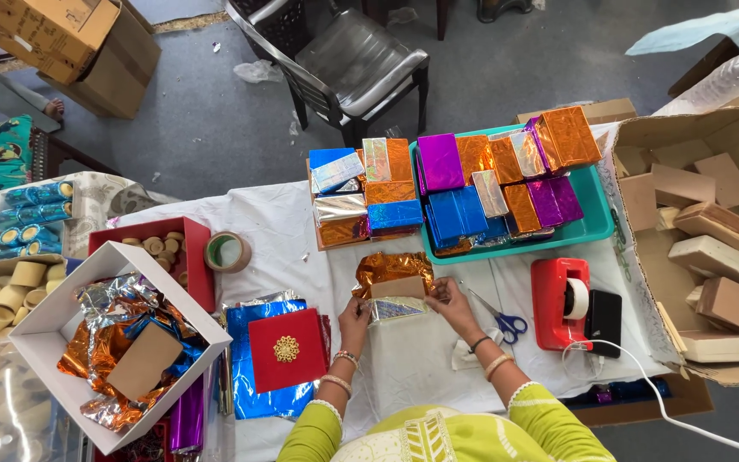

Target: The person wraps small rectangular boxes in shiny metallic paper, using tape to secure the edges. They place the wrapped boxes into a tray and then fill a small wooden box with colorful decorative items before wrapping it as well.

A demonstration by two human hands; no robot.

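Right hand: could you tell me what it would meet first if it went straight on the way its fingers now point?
The right hand points up-left onto the box it already touches; beyond that lies orange foil.

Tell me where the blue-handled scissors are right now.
In the head view, the blue-handled scissors lie on the white tablecloth, just beyond the right hand and beside the red tape dispenser.

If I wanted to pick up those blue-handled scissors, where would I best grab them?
Probably by the blue handle loops, coming from the near right side. The scissors lie flat on the white cloth, loops toward the red tape dispenser, blades pointing up-left toward the right hand, so the handles are the blunt, open end.
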